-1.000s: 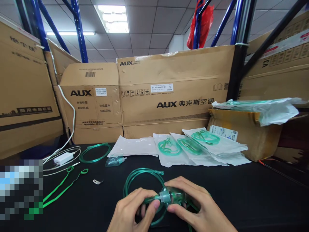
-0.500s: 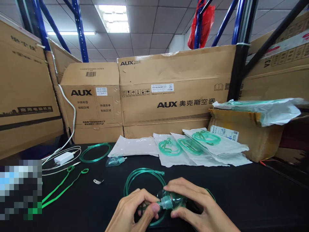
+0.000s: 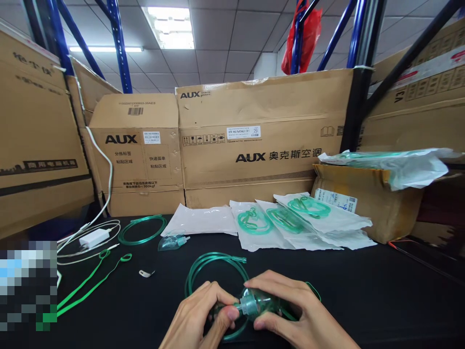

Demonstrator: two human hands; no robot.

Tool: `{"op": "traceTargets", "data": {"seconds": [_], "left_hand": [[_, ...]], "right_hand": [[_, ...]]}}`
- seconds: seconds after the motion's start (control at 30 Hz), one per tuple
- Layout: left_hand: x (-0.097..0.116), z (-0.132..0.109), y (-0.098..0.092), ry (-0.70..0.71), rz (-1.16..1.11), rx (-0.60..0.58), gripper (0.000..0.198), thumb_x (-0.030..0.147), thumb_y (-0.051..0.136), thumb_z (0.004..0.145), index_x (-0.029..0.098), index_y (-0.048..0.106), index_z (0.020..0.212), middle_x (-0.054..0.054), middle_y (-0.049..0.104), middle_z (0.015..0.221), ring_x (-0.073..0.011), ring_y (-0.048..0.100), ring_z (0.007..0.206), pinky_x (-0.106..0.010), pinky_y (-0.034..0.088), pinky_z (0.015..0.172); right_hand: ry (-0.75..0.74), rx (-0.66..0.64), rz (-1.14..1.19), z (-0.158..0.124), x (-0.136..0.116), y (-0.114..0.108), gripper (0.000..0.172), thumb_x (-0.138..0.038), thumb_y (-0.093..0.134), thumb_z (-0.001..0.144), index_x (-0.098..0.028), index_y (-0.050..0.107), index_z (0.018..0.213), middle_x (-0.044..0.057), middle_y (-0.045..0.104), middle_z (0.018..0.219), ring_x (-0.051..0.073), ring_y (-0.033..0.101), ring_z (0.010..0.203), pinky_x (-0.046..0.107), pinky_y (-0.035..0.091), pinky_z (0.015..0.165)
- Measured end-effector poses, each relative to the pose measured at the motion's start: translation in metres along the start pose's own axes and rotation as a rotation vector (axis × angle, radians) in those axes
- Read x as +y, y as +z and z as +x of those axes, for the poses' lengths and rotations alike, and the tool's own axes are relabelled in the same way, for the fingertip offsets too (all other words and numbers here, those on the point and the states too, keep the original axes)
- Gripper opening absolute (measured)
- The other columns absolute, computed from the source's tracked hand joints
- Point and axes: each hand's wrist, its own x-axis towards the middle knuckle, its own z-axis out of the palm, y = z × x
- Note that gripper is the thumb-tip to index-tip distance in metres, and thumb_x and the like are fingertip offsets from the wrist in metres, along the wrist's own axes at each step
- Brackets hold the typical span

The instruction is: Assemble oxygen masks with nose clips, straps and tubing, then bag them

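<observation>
Close in front of me, my right hand (image 3: 296, 303) wraps round a clear green oxygen mask (image 3: 267, 301), thumb below and fingers above. The mask's pale ribbed connector (image 3: 248, 305) points left. My left hand (image 3: 205, 312) pinches the narrow end at that connector between thumb and forefinger. The green tubing (image 3: 198, 266) lies coiled behind and under my hands, one free end at the upper right of the coil. Where the tubing runs inside my left hand is hidden. A bit of green elastic strap (image 3: 314, 290) shows beyond my right hand.
Behind lie a second clear mask (image 3: 173, 242), another tubing coil (image 3: 142, 230), a white pouch (image 3: 203, 220) and several packed masks (image 3: 254, 223). Green straps (image 3: 89, 283), a small metal strip (image 3: 146, 274) and a white adapter (image 3: 94, 238) lie left. Cardboard boxes (image 3: 250, 140) wall the back.
Both hands stay at the same place with the mask between them. My right hand has turned the mask slightly, and its fingers have shifted a little lower. The view has moved slightly.
</observation>
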Motion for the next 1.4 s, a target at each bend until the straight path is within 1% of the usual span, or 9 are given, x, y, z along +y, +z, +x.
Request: {"op": "traceTargets", "data": {"seconds": [0.13, 0.27, 0.43, 0.63, 0.77, 0.97, 1.17, 1.3, 1.4], "left_hand": [[0.004, 0.001, -0.001, 0.006, 0.031, 0.01, 0.041, 0.05, 0.042, 0.113, 0.023, 0.067, 0.096, 0.001, 0.068, 0.08, -0.0154, 0.064, 0.071, -0.023, 0.046, 0.067], [0.003, 0.001, -0.001, 0.045, 0.059, 0.034, 0.041, 0.049, 0.041, 0.113, 0.023, 0.067, 0.096, 0.001, 0.068, 0.08, -0.0156, 0.065, 0.07, -0.024, 0.046, 0.066], [-0.001, 0.001, 0.002, 0.07, 0.058, 0.043, 0.033, 0.04, 0.044, 0.114, 0.024, 0.066, 0.096, 0.002, 0.069, 0.078, -0.0155, 0.067, 0.071, -0.023, 0.049, 0.067], [0.003, 0.0, 0.004, 0.111, 0.108, 0.111, 0.023, 0.039, 0.049, 0.112, 0.027, 0.068, 0.108, 0.002, 0.072, 0.086, -0.0153, 0.064, 0.07, -0.023, 0.051, 0.069], [0.004, 0.0, 0.002, 0.148, 0.132, 0.104, 0.017, 0.032, 0.053, 0.111, 0.027, 0.069, 0.111, 0.001, 0.073, 0.084, -0.0152, 0.062, 0.067, -0.023, 0.051, 0.067], [-0.001, -0.003, 0.003, 0.127, 0.163, 0.104, 0.012, 0.031, 0.057, 0.109, 0.028, 0.068, 0.11, 0.005, 0.075, 0.083, -0.0146, 0.06, 0.062, -0.024, 0.051, 0.066], [-0.001, -0.002, 0.002, 0.14, 0.137, 0.17, 0.011, 0.027, 0.065, 0.106, 0.029, 0.067, 0.116, 0.005, 0.074, 0.09, -0.0131, 0.061, 0.066, -0.022, 0.053, 0.07], [-0.002, -0.001, -0.003, 0.204, 0.129, 0.102, 0.011, 0.022, 0.063, 0.106, 0.026, 0.067, 0.116, 0.002, 0.074, 0.091, -0.0149, 0.067, 0.073, -0.023, 0.054, 0.067], [-0.003, 0.0, -0.006, 0.212, 0.134, 0.07, 0.009, 0.021, 0.061, 0.107, 0.025, 0.067, 0.114, 0.002, 0.075, 0.091, -0.0162, 0.069, 0.075, -0.025, 0.055, 0.071]], "right_hand": [[0.02, -0.004, -0.023, -0.001, 0.0, 0.001, 0.039, -0.017, 0.093, 0.077, -0.033, 0.084, 0.111, -0.001, 0.083, 0.101, 0.019, 0.077, 0.093, 0.025, 0.057, 0.083], [0.026, -0.008, -0.079, -0.002, 0.001, 0.001, 0.032, -0.023, 0.092, 0.079, -0.031, 0.084, 0.109, -0.001, 0.083, 0.097, 0.02, 0.076, 0.088, 0.026, 0.057, 0.078], [0.023, 0.042, -0.125, -0.003, -0.002, 0.003, 0.027, -0.033, 0.09, 0.082, -0.034, 0.083, 0.109, -0.001, 0.083, 0.093, 0.022, 0.076, 0.083, 0.028, 0.058, 0.076], [0.059, 0.069, -0.121, -0.003, -0.004, 0.002, 0.014, -0.036, 0.082, 0.088, -0.034, 0.083, 0.102, 0.0, 0.083, 0.096, 0.023, 0.076, 0.085, 0.029, 0.059, 0.076], [0.07, 0.054, -0.126, -0.004, -0.003, 0.002, 0.013, -0.033, 0.083, 0.088, -0.032, 0.083, 0.102, -0.001, 0.083, 0.099, 0.022, 0.076, 0.086, 0.028, 0.058, 0.077], [0.047, 0.064, -0.127, -0.007, -0.001, 0.001, 0.021, -0.039, 0.088, 0.084, -0.032, 0.083, 0.103, 0.0, 0.083, 0.098, 0.023, 0.077, 0.087, 0.028, 0.058, 0.077], [0.024, 0.056, -0.136, -0.005, -0.003, 0.001, 0.018, -0.041, 0.086, 0.086, -0.032, 0.083, 0.101, -0.001, 0.082, 0.091, 0.021, 0.076, 0.082, 0.027, 0.057, 0.075], [0.012, 0.075, -0.143, -0.006, -0.006, 0.002, 0.019, -0.048, 0.082, 0.088, -0.032, 0.083, 0.098, -0.001, 0.081, 0.085, 0.021, 0.073, 0.076, 0.028, 0.056, 0.072], [0.032, 0.04, -0.163, -0.008, -0.006, 0.001, 0.019, -0.046, 0.084, 0.087, -0.031, 0.083, 0.099, -0.001, 0.081, 0.087, 0.021, 0.073, 0.077, 0.028, 0.056, 0.073]]}}
